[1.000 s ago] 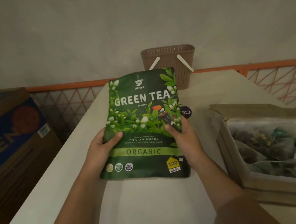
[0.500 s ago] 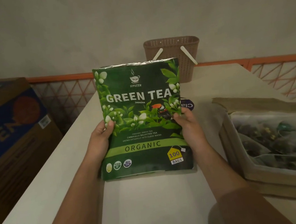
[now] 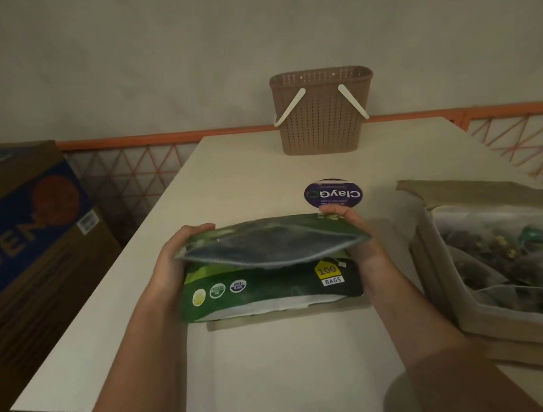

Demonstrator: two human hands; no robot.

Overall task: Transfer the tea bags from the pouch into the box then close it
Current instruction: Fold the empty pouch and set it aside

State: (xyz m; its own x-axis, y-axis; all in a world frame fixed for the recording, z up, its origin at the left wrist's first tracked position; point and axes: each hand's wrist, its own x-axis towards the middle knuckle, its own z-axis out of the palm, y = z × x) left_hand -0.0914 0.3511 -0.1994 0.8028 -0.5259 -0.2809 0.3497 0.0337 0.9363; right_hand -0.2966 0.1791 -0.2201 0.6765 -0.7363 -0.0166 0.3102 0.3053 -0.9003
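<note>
The green tea pouch (image 3: 270, 289) stands on the white table (image 3: 283, 356), its top tipped toward me so its open mouth shows a dark silvery inside. My left hand (image 3: 175, 270) grips its left edge and my right hand (image 3: 357, 239) grips its right edge. I cannot make out tea bags inside the pouch. At the right stands the open beige box (image 3: 507, 330), holding several pyramid tea bags (image 3: 518, 253) under a clear liner, its lid flap (image 3: 461, 189) folded back.
A brown perforated basket (image 3: 323, 112) with white handles stands at the table's far edge. A round purple sticker (image 3: 332, 193) lies just beyond the pouch. A large cardboard carton (image 3: 16, 246) sits left of the table. An orange lattice railing (image 3: 530, 137) runs behind.
The pouch went from upright with its front facing me to tipped toward me, its mouth spread open. Both hands slid up to its upper side edges.
</note>
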